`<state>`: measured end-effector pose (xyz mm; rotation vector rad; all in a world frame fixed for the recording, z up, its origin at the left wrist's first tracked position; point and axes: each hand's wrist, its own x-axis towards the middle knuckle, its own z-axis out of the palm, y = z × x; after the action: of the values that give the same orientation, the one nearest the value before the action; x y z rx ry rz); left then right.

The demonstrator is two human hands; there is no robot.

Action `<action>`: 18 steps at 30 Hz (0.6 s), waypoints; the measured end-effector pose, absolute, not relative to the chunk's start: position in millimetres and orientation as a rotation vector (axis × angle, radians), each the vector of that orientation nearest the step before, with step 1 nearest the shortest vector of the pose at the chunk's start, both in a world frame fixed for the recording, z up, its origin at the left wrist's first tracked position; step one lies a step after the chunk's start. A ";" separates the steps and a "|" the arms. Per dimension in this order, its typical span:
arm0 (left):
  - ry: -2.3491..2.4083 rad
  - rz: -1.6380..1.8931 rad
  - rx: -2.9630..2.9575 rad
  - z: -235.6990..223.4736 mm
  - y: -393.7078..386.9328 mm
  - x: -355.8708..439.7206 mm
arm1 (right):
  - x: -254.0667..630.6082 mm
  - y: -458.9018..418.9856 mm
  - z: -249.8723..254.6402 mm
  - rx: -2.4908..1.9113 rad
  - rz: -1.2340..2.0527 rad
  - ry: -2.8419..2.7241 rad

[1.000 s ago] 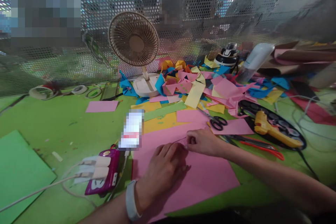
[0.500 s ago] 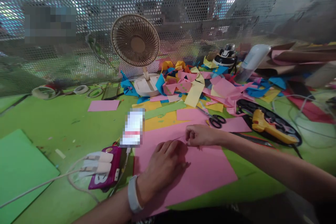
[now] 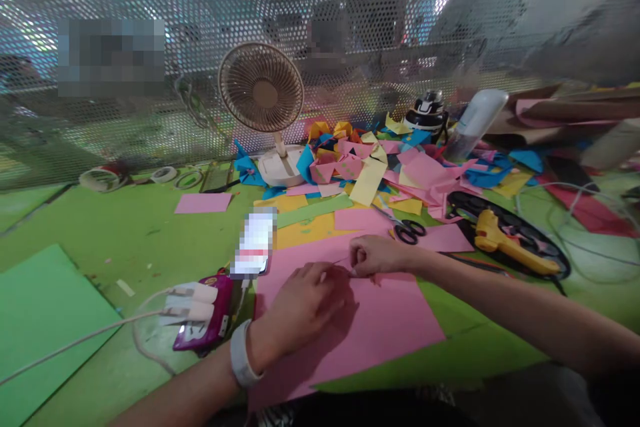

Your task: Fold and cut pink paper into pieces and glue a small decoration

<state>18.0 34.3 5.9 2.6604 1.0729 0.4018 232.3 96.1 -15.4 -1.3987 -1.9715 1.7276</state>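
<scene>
A large pink paper sheet [image 3: 390,327] lies under both hands. My left hand [image 3: 300,307], with a pale band at its wrist, is over the sheet's middle, palm down. Its fingers are loosely bent and apart. Just right of and beyond them, my right hand [image 3: 375,255] is closed in a pinch near the sheet's upper part. A thin edge or line shows on the paper between the hands; what the right fingertips hold is hidden. Scissors [image 3: 407,230] with black handles lie just beyond the right hand, next to a smaller pink paper piece [image 3: 363,219].
A pile of coloured paper scraps [image 3: 370,170] lies behind, between a fan [image 3: 265,93] and a clear bottle [image 3: 477,120]. On the right, a yellow glue gun [image 3: 510,243] rests on a black tray [image 3: 555,243]. Left are a phone [image 3: 254,243], a purple power strip [image 3: 217,313] and green paper [image 3: 50,320].
My left hand has lifted slightly and drawn back toward the lower left, its fingers more bent. My right hand stays pinched in nearly the same place. The view has shifted slightly.
</scene>
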 end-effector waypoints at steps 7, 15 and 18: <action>1.274 0.110 1.686 10.8 53.7 35.2 | 232.0 96.7 -17.4 -1.370 1.756 -1.967; 1.189 0.042 1.436 1.0 67.1 45.7 | 235.0 96.0 -20.8 -1.331 1.745 -1.975; 1.181 0.030 1.403 1.2 68.0 43.8 | 235.4 96.2 -22.1 -1.325 1.755 -1.964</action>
<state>43.8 68.0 1.2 1.4026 1.1812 0.0300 235.4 96.2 -22.1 -1.3250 -1.9640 1.7553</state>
